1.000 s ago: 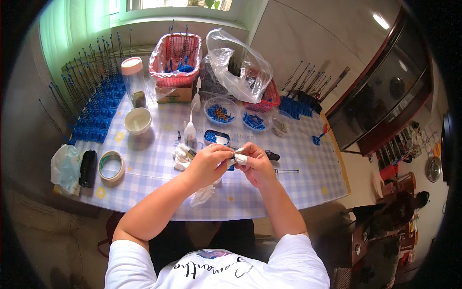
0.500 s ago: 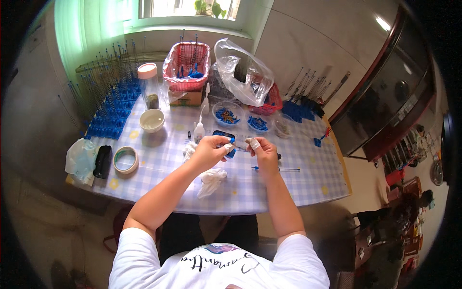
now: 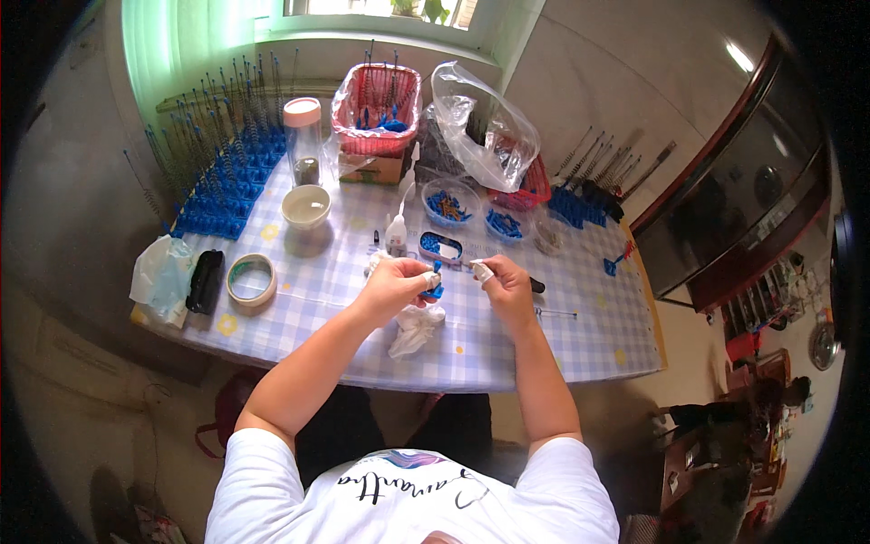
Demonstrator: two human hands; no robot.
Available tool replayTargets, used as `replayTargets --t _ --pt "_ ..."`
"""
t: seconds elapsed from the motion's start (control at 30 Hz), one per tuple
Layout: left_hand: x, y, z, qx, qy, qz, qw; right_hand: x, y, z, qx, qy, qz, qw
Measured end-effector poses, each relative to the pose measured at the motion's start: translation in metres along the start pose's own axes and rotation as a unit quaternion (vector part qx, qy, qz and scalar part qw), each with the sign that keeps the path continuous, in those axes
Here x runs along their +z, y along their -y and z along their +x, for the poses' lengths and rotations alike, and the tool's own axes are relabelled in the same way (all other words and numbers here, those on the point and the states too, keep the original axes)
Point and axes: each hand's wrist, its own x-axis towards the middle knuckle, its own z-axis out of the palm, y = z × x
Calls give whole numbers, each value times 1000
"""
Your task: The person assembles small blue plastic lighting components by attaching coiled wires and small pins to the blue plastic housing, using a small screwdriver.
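Observation:
My left hand point(image 3: 396, 288) is closed on a small blue plastic piece point(image 3: 437, 291), held above the table's near middle. Opposite it, a short gap away, my right hand point(image 3: 506, 292) is pinched shut; what sits between its fingertips is too small to make out. Pale tape wraps fingers on both hands. A black handle point(image 3: 537, 286) juts out beside my right hand, and I cannot tell whether it is held. Beyond the hands lies an oblong tin point(image 3: 441, 246) with small blue parts. Crumpled white tissue point(image 3: 417, 330) rests below my left hand, and a thin rod point(image 3: 557, 314) lies right of my right wrist.
Blue bases with upright springy rods point(image 3: 227, 195) crowd the left back. A bowl point(image 3: 305, 208), tape roll point(image 3: 252, 279), lidded jar point(image 3: 304, 145), white squeeze bottle point(image 3: 396, 234), red basket point(image 3: 376, 109) and tubs of blue parts point(image 3: 449, 204) stand around. More rods point(image 3: 584, 195) stand at right.
The whole view has shifted, with table things appearing farther right and higher. My hands have drawn slightly apart, and the blue piece in my left hand now shows more upright.

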Motion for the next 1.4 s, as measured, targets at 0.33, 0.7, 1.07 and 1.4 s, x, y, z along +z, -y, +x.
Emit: replayTargets --t 0.33,0.7,1.07,1.4 --pt "33 -3 1 -61 40 32 997 -3 9 -16 -12 65 5 998" --pt "30 -1 3 -64 44 -3 997 1 9 -14 16 81 55 995" --pt "-39 -7 -15 294 -163 96 937 0 53 29 0 85 -140 986" --pt "-63 1 -6 332 -275 160 888 97 -2 85 -20 54 -184 981"
